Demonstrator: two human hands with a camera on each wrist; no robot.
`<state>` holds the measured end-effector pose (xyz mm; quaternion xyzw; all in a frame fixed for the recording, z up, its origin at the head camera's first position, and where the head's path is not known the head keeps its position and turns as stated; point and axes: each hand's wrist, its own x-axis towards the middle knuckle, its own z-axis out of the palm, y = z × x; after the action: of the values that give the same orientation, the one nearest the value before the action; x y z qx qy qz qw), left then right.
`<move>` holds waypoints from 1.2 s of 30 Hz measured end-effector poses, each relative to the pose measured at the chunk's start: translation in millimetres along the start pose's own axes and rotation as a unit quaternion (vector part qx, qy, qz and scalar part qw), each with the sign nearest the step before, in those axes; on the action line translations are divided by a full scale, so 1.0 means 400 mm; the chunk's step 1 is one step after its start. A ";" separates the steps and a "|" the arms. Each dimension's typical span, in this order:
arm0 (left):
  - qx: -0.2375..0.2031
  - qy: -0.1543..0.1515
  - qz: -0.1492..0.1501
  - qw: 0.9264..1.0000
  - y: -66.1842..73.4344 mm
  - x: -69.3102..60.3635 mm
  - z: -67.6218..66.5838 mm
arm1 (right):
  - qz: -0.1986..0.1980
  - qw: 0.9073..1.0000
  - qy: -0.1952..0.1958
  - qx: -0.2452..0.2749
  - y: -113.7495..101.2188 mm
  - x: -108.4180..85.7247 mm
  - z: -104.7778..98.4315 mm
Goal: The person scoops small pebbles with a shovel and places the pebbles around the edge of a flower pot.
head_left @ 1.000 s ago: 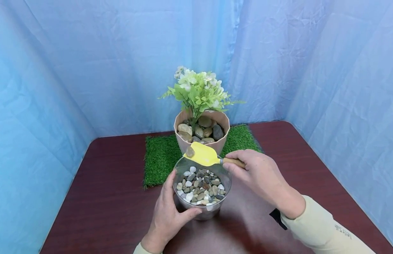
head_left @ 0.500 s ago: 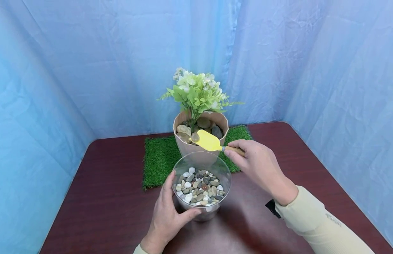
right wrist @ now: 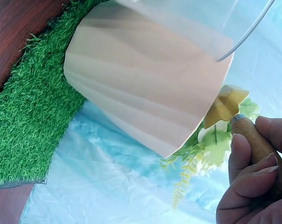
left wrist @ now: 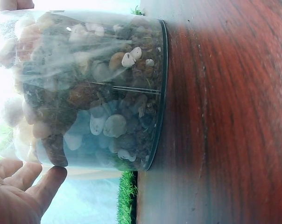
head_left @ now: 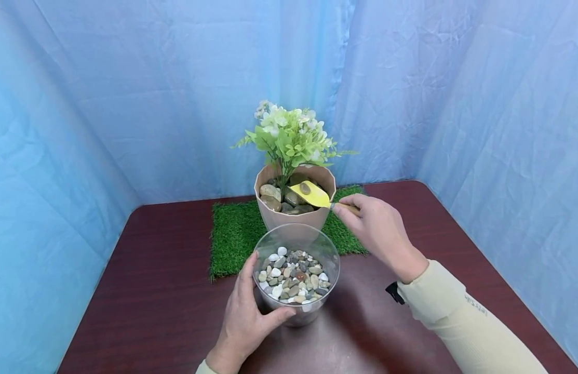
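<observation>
My right hand grips the wooden handle of a small yellow garden trowel. Its blade is over the near right part of a beige flowerpot, with one brown pebble lying on it. Large stones and a white-flowered green plant fill the pot. My left hand holds a clear container by its left side, thumb on the near rim. Inside are mixed small pebbles, also visible through the container wall. In the right wrist view, fingers wrap the trowel handle.
A green artificial grass mat lies under the pot on the dark red table. Light blue curtains hang behind and on both sides. The clear container stands directly in front of the pot.
My right hand has carried the trowel and its pebble away from me, from above the clear container to over the pot. My left hand stays on the container.
</observation>
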<state>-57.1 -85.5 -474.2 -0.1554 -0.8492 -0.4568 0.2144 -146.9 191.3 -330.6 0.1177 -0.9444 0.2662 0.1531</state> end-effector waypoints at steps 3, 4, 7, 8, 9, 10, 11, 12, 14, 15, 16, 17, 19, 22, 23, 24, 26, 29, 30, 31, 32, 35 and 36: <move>0.002 0.006 0.011 1.000 -0.004 0.001 0.003 | 0.010 1.000 -0.002 0.004 0.007 0.010 0.001; 0.001 0.006 0.012 1.000 -0.005 0.001 0.003 | 0.014 1.000 -0.003 0.006 0.009 0.014 0.002; 0.000 0.006 0.012 1.000 -0.005 0.002 0.004 | 0.024 1.000 -0.006 0.009 0.012 0.024 0.003; 0.001 0.005 0.011 1.000 -0.005 0.002 0.004 | 0.026 1.000 -0.006 0.010 0.012 0.028 0.003; 0.002 0.002 0.006 1.000 -0.004 0.001 0.003 | 0.028 1.000 -0.007 0.009 0.013 0.031 0.004; 0.004 0.001 0.004 1.000 -0.003 0.001 0.002 | 0.030 0.999 -0.008 0.008 0.015 0.035 0.005; 0.006 0.000 0.001 1.000 -0.002 0.001 0.001 | 0.033 0.999 -0.009 0.007 0.017 0.038 0.005; 0.009 -0.002 -0.001 1.000 -0.001 0.001 0.000 | 0.036 0.999 -0.011 0.006 0.019 0.041 0.006; 0.009 -0.007 -0.008 1.000 0.002 0.001 -0.002 | 0.041 0.999 -0.013 0.005 0.022 0.046 0.007; 0.008 -0.009 -0.012 1.000 0.003 0.001 -0.003 | 0.044 0.999 -0.014 0.004 0.024 0.048 0.007; 0.009 -0.010 -0.013 1.000 0.005 0.001 -0.004 | 0.045 0.999 -0.014 0.004 0.025 0.050 0.008; 0.008 -0.011 -0.016 1.000 0.005 0.001 -0.004 | 0.046 0.999 -0.015 0.003 0.026 0.052 0.008; 0.007 -0.008 -0.015 1.000 0.003 0.000 -0.004 | 0.048 0.999 -0.014 0.001 0.029 0.056 0.007; 0.007 0.000 -0.005 1.000 -0.002 0.000 -0.002 | 0.054 0.998 -0.015 0.000 0.029 0.063 0.005; 0.008 0.003 -0.002 1.000 -0.004 0.000 -0.002 | 0.057 0.998 -0.016 0.000 0.029 0.064 0.004; 0.010 0.006 0.002 1.000 -0.005 0.000 -0.001 | 0.061 0.998 -0.017 -0.001 0.029 0.066 0.003; 0.009 0.003 -0.001 1.000 -0.004 0.000 -0.001 | 0.068 0.997 -0.020 -0.002 0.029 0.069 0.002; 0.008 -0.006 -0.011 1.000 -0.001 0.000 -0.003 | 0.074 0.997 -0.023 -0.007 0.028 0.073 0.003; 0.008 -0.008 -0.012 1.000 0.000 0.000 -0.003 | 0.076 0.997 -0.024 -0.008 0.028 0.074 0.003; 0.006 -0.009 -0.013 1.000 0.000 0.000 -0.004 | 0.077 0.997 -0.025 -0.009 0.027 0.075 0.003; 0.006 -0.009 -0.011 1.000 0.000 0.000 -0.003 | 0.079 0.997 -0.027 -0.009 0.027 0.076 0.002; 0.007 -0.004 -0.003 1.000 -0.003 0.000 -0.002 | 0.083 0.996 -0.031 -0.008 0.025 0.077 0.001; 0.006 -0.003 -0.002 1.000 -0.005 0.000 -0.001 | 0.084 0.996 -0.031 -0.007 0.024 0.077 0.001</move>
<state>-57.8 -86.9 -475.4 -0.1533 -0.8529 -0.4518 0.2119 -178.6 194.9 -324.4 0.0448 -0.9572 0.2675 0.1012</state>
